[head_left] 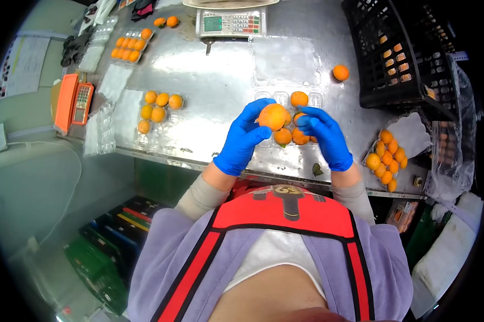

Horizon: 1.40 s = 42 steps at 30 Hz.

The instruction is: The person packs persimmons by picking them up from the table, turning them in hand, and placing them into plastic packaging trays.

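Note:
My left hand [241,138], in a blue glove, holds an orange [273,117] between fingers and thumb above a clear plastic tray [316,100]. Gloved in blue as well, my right hand [328,138] is over the right side of that tray with its fingers bent and apart, close to the oranges there. Several oranges sit in the tray, among them a top orange [299,99] and a lower orange [283,137]. The held orange and my fingers partly hide the others. The tray's clear lid [282,59] lies folded back on the metal table.
A scale [231,22] stands at the back. Filled trays include a left tray [128,47] and a right-hand group of oranges [386,159]. A loose orange [341,72] lies near a black crate [384,59]. An orange-coloured device [73,102] stands at left; a leaf [317,169] lies near the edge.

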Motion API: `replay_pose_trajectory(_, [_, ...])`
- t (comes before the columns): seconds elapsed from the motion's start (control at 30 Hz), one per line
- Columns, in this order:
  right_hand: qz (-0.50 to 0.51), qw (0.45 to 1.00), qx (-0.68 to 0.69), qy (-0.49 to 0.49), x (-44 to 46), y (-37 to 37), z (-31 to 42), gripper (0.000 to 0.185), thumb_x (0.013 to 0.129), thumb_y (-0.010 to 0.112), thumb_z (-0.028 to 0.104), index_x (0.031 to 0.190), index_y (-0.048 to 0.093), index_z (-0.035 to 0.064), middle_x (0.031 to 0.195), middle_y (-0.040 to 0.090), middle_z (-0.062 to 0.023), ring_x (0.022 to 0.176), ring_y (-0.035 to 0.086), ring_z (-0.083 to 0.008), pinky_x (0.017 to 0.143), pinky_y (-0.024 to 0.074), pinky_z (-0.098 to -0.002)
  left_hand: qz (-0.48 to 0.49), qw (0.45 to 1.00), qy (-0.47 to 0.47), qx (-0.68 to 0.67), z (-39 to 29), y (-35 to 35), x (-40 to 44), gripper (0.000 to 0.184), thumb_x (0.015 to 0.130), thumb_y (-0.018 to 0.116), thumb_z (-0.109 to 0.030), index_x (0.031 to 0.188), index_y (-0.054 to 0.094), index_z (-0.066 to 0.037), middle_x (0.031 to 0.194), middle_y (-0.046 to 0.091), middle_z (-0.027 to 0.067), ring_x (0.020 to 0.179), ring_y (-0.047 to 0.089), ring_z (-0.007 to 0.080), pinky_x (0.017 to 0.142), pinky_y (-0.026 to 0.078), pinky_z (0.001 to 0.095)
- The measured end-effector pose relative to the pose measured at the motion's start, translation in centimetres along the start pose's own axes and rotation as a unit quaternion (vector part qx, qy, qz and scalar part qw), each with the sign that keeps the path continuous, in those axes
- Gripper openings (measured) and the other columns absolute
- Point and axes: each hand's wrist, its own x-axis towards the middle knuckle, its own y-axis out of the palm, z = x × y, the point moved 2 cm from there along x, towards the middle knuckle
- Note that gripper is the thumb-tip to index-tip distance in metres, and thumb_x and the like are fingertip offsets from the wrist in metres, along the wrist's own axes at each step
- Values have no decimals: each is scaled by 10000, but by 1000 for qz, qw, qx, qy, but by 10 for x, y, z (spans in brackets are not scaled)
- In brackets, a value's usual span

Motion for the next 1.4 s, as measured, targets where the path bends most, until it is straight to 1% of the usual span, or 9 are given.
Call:
replay_pose_trajectory(0.2, [98, 974, 201, 18, -4, 57, 14, 495, 888, 509, 291, 1317, 395, 71, 1162, 527, -67, 1009, 534, -142, 852, 430, -278, -1, 999, 39, -24, -3, 12, 1, 580, 741, 717, -134, 1262, 464, -95, 1315, 421, 49, 1238, 397, 212, 1026, 324, 371])
replay_pose_trajectory(0.33, [121, 963, 241, -2, 1, 63, 11, 533, 871, 530, 305, 1318, 382, 56, 1197, 503, -79, 1093, 504, -193, 927, 411, -335, 19, 992, 93, 88, 0, 10, 2, 611, 734, 727, -137, 1273, 441, -102, 1324, 407, 55, 1268, 357, 223, 1047, 288, 381])
replay_pose_trajectory(0.53, [107, 974, 197, -25, 0, 61, 10, 514, 845, 559, 235, 1296, 403, 41, 1220, 485, -94, 1137, 467, -195, 964, 379, -339, 15, 992, 100, 72, 0, 16, 1, 635, 767, 677, -83, 1321, 366, -87, 1329, 396, 63, 1247, 355, 197, 1035, 300, 354])
replay_pose_trajectory(0.7, [80, 984, 92, -126, -2, 62, 11, 577, 811, 600, 211, 1313, 374, 36, 1283, 440, -88, 1154, 435, -190, 976, 349, -322, -289, 940, 146, 109, -27, -21, 16, 551, 824, 577, -26, 1328, 358, -58, 1326, 398, 66, 1155, 403, 206, 978, 363, 315])
replay_pose_trajectory(0.73, [82, 984, 74, -143, -3, 62, 12, 603, 802, 612, 213, 1321, 361, 37, 1304, 425, -83, 1158, 426, -189, 980, 339, -315, -320, 920, 168, 148, -29, -41, 19, 416, 824, 575, -33, 1230, 493, -67, 1301, 429, 81, 1149, 409, 216, 980, 350, 336])
replay_pose_trajectory(0.83, [68, 980, 89, -164, -4, 62, 12, 657, 787, 637, 224, 1340, 333, 41, 1317, 413, -85, 1166, 432, -200, 989, 338, -324, -252, 897, 253, 261, -40, -55, 10, 198, 789, 596, -39, 965, 663, -101, 1324, 410, 130, 1221, 380, 264, 1015, 300, 386])
replay_pose_trajectory(0.93, [87, 973, 162, -140, -3, 64, 12, 706, 776, 649, 268, 1354, 316, 38, 1283, 442, -111, 1173, 444, -218, 997, 341, -334, -180, 857, 251, 412, -44, -31, 6, 324, 743, 624, -35, 1062, 597, -84, 1298, 446, 110, 1260, 346, 239, 1053, 236, 372])
replay_pose_trajectory(1.0, [105, 969, 185, -124, -4, 66, 16, 726, 770, 651, 288, 1358, 310, 35, 1265, 457, -123, 1173, 451, -224, 998, 344, -339, -114, 901, 220, 357, -45, -14, 2, 611, 712, 649, -24, 1281, 434, -88, 1372, 372, 109, 1322, 277, 221, 1076, 186, 389])
replay_pose_trajectory(1.4, [100, 973, 165, -127, -2, 68, 8, 650, 763, 655, 246, 1316, 374, 52, 1226, 484, -118, 1147, 469, -216, 958, 386, -331, -32, 945, 190, 265, -36, 29, -5, 351, 735, 697, -128, 1064, 579, -96, 1201, 495, 140, 1180, 447, 270, 990, 340, 376])
